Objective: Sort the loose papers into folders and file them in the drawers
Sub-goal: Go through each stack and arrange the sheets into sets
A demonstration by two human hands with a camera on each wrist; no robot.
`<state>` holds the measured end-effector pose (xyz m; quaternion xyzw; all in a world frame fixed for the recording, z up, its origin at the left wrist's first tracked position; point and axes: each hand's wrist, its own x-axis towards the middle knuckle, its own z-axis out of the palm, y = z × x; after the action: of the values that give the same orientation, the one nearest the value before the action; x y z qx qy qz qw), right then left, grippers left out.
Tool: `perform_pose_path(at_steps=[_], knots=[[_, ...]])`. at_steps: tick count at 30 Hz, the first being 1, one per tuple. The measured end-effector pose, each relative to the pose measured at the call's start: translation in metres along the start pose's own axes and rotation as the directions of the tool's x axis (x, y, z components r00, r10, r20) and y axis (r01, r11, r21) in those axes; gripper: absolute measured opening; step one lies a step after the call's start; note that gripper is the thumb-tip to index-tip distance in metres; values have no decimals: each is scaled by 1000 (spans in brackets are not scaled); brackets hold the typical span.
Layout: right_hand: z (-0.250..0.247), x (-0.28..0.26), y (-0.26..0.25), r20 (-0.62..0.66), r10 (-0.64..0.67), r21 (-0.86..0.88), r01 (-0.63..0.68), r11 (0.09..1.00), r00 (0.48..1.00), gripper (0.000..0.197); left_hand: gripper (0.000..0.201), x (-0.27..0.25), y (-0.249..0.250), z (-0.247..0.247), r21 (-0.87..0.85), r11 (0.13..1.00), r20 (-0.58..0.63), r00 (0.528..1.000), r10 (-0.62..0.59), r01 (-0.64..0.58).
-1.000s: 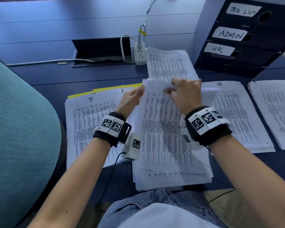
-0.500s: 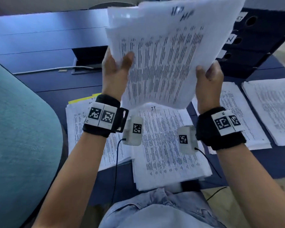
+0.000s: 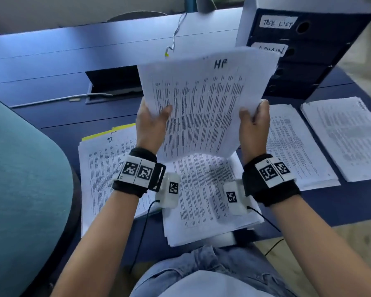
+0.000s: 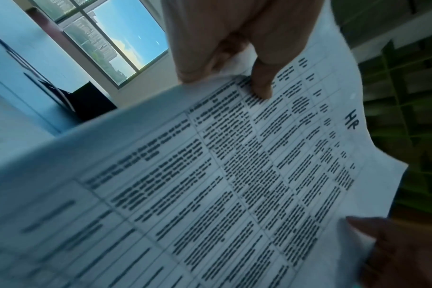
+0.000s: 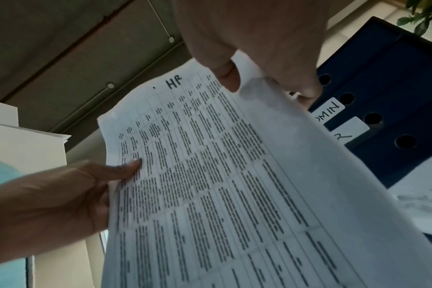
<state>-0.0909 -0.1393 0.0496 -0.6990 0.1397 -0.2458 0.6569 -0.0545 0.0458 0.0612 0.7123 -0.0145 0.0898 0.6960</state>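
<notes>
I hold a sheaf of printed papers marked "HR" (image 3: 204,103) upright above the desk. My left hand (image 3: 152,123) pinches its left edge, thumb on the front; my right hand (image 3: 253,123) pinches its right edge the same way. The wrist views show the HR papers (image 4: 234,175) (image 5: 222,175) with a thumb on the printed side and fingers behind. Under them lies the loose stack (image 3: 204,198). An "IT" pile (image 3: 107,168) lies on a yellow folder (image 3: 107,133) at the left. The dark blue drawer unit (image 3: 304,54) with "TASK LIST" and "ADMIN" labels stands at the back right.
Two more paper piles lie on the desk to the right, one (image 3: 296,146) beside my right hand and another (image 3: 347,136) near the edge. A cable box (image 3: 111,86) with white cables sits in the desk behind. A teal chair back (image 3: 24,179) fills the left.
Both hands lifted a sheaf off the loose stack and raised it upright. Since half a second ago the sheaf has come lower and squared up, showing its HR mark.
</notes>
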Motion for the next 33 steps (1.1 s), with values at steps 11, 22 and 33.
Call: perform_pose_path(at_steps=[11, 22, 33], knots=[[-84, 73, 1, -85, -18, -312, -10, 950, 996, 17, 37, 39, 18, 109, 111, 994, -124, 992, -8, 22], [-184, 120, 69, -102, 295, -695, -281, 662, 950, 37, 52, -11, -58, 226, 590, 765, 204, 869, -450, 257], [-179, 104, 115, 199, 440, -946, 54, 320, 876, 32, 66, -34, -93, 247, 815, 531, 205, 741, -639, 233]])
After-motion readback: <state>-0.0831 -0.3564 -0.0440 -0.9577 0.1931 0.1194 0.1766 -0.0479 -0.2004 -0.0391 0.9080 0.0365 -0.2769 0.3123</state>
